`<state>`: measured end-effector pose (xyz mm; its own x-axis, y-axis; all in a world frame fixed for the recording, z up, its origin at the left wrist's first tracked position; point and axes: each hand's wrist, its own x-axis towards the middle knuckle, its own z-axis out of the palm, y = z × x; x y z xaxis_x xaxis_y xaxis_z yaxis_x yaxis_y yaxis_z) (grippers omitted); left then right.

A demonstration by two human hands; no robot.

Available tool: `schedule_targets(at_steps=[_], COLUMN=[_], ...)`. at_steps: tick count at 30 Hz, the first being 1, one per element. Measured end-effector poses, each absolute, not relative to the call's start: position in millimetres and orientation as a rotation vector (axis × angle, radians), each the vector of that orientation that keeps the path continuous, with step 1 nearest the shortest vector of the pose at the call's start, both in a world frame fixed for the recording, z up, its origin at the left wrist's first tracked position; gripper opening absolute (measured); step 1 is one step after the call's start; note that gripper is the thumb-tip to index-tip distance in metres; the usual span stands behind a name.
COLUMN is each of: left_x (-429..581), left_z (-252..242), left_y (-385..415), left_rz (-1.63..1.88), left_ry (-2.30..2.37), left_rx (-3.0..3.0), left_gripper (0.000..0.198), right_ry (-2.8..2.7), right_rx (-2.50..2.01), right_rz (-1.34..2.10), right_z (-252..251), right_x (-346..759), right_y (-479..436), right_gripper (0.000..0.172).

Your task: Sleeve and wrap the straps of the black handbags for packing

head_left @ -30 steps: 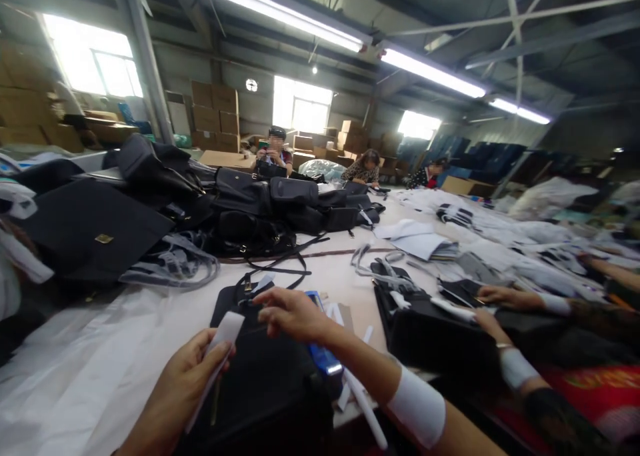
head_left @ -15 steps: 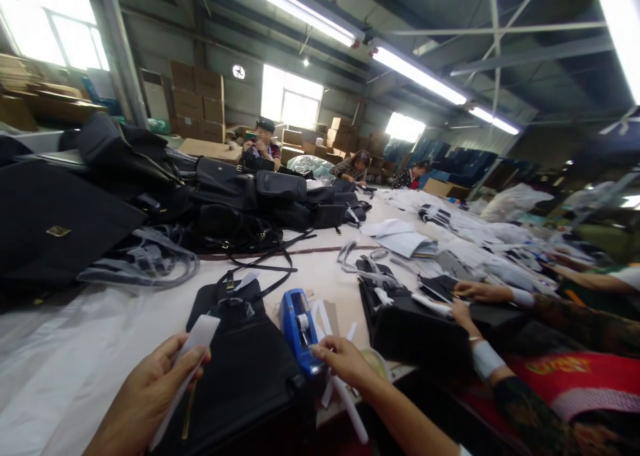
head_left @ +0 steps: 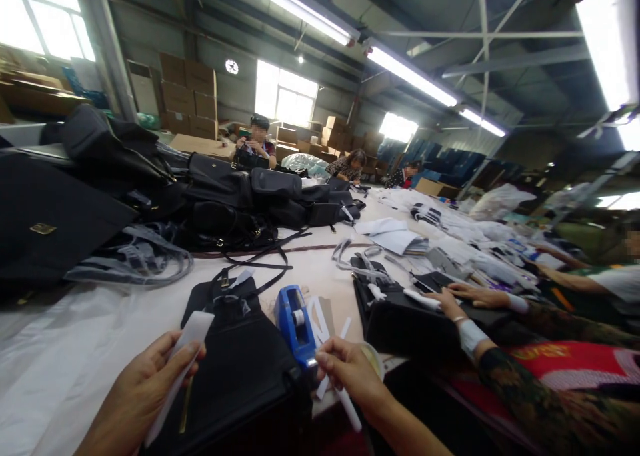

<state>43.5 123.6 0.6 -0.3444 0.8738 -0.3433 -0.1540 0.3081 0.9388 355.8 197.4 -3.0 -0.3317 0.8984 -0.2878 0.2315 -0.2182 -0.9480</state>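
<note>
My left hand (head_left: 150,383) pinches a white strip (head_left: 193,336) above the left side of a black bag (head_left: 245,363). The bag lies on the table with its straps stretched away from me. To its right stands a blue tape dispenser (head_left: 295,323) with a roll of tape in it. My right hand (head_left: 353,376) is at the dispenser's near end, its thumb and forefinger pressed together; whatever lies between them is too small to make out. White strips (head_left: 347,403) lie beside and beneath this hand.
Black bags (head_left: 215,189) are piled at the back left, near clear plastic wrapping (head_left: 160,263). White sheets (head_left: 395,233) lie mid-table. At right, a co-worker's hands (head_left: 470,296) touch another black bag (head_left: 410,329). More people sit farther back.
My right hand has drawn slightly away from the dispenser's near end, fingers still pinched. My left hand still holds the strip. The whole view has shifted a little.
</note>
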Motion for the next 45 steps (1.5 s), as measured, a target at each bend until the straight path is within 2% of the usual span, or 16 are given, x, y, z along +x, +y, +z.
schedule_targets(at_steps=[4, 18, 24, 31, 37, 45], left_x=[42, 45, 56, 46, 36, 31], left_z=[0, -3, 22, 13, 3, 0], left_y=[121, 126, 126, 132, 134, 134], left_rz=[1.247, 1.258, 1.241, 1.263, 1.355, 1.362], left_ry=[1.521, 1.505, 1.466, 1.383, 1.271, 1.214], left_rx=[0.713, 0.82, 0.85, 0.685, 0.631, 0.621], left_gripper=[0.059, 0.046, 0.028, 0.021, 0.034, 0.027], right_ry=[-1.405, -1.387, -1.579, -1.856, -2.099, -2.259], right_rx=[-1.365, -1.252, -1.071, -0.849, -0.84, -0.896], right_rz=[1.653, 1.783, 1.904, 2.024, 1.965, 1.83], right_z=[-16, 5, 39, 76, 57, 44], right_x=[359, 351, 289, 176, 144, 155], right_y=[195, 222, 239, 249, 250, 254], right_gripper=[0.041, 0.042, 0.049, 0.045, 0.048, 0.043])
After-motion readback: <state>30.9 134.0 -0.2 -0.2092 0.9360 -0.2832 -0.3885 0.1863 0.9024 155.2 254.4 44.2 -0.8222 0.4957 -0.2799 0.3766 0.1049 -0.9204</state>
